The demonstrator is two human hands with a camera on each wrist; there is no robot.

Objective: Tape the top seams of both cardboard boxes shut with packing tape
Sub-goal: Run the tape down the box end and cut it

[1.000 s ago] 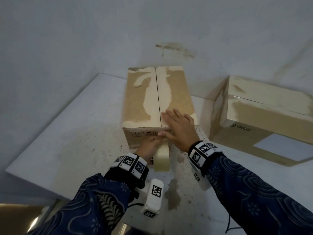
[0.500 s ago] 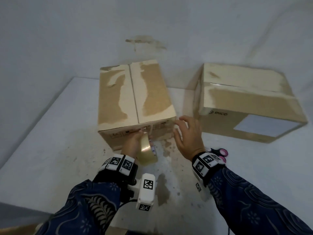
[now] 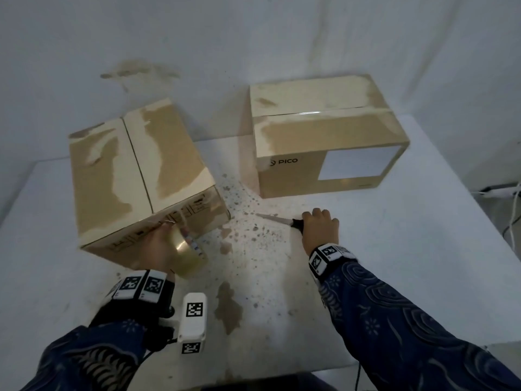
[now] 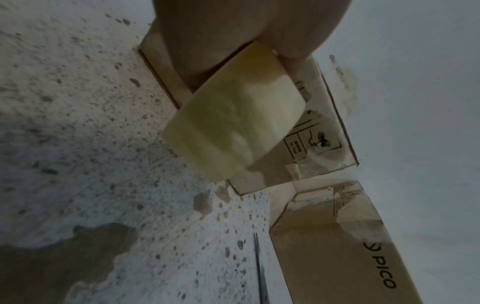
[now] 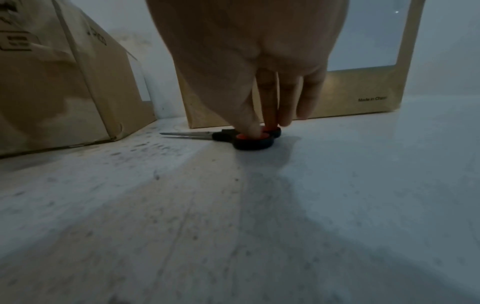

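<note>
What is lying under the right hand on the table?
Scissors lie flat on the table; the right hand has fingertips in the handle loops. The blades stick out uncovered.

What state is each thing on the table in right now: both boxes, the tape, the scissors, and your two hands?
Left box: flaps closed, top seam bare.
Right box: closed, shiny tape along its top seam.
Tape roll: held by the left hand against the left box's front.
Scissors: flat on the table, blades shut.
Right hand: fingertips in the scissor handles.
</note>
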